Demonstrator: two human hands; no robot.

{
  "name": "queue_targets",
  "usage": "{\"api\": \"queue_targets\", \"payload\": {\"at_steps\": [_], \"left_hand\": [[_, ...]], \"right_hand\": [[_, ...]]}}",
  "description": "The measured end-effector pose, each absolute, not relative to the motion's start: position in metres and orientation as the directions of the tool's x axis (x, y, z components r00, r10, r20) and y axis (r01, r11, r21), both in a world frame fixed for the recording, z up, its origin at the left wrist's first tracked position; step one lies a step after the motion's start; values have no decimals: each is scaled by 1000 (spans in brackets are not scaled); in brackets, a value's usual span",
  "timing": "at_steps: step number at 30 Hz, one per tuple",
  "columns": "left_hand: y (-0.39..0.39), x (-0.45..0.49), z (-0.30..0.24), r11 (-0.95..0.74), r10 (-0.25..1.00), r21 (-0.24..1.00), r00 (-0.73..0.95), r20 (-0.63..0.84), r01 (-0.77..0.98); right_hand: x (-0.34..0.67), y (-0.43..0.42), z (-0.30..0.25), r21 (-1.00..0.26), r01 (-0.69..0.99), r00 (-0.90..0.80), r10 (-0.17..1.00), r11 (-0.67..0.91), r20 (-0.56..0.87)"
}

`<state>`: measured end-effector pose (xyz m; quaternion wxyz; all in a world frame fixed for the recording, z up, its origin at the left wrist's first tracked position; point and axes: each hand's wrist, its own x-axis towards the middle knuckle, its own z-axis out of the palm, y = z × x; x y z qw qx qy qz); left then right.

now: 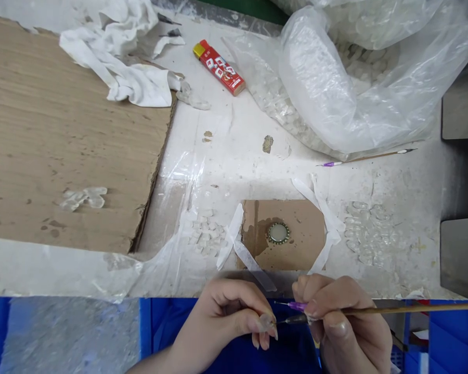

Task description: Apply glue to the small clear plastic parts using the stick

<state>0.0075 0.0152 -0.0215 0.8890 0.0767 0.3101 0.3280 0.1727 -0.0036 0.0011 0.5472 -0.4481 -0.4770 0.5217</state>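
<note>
My left hand (230,317) is closed in a pinch on a small clear piece (265,322) at its fingertips, low in the view near the table's front edge. My right hand (347,327) is closed on a thin wooden-handled brush (413,308), its dark tip touching the clear piece. A purple-tipped tool (296,306) also sits in the right fingers. Just beyond both hands lies a bottle cap (278,233) on a small cardboard square (308,234).
A large cardboard sheet (62,135) covers the left, with a white cloth (120,62) on its far edge. A red lighter (218,67), a big plastic bag of clear pieces (354,78), a spare brush (366,157) and loose clear pieces (205,236) lie around. Blue bins (456,337) stand below.
</note>
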Motion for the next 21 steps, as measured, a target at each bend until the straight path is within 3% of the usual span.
{"api": "queue_targets", "payload": {"at_steps": [16, 21], "left_hand": [[13, 7, -22, 764, 641, 356, 570, -515, -538], [14, 8, -20, 759, 647, 369, 556, -521, -537]], "right_hand": [[174, -6, -1, -991, -123, -2, 999, 44, 45], [176, -8, 0, -998, -48, 47, 999, 27, 25]]}}
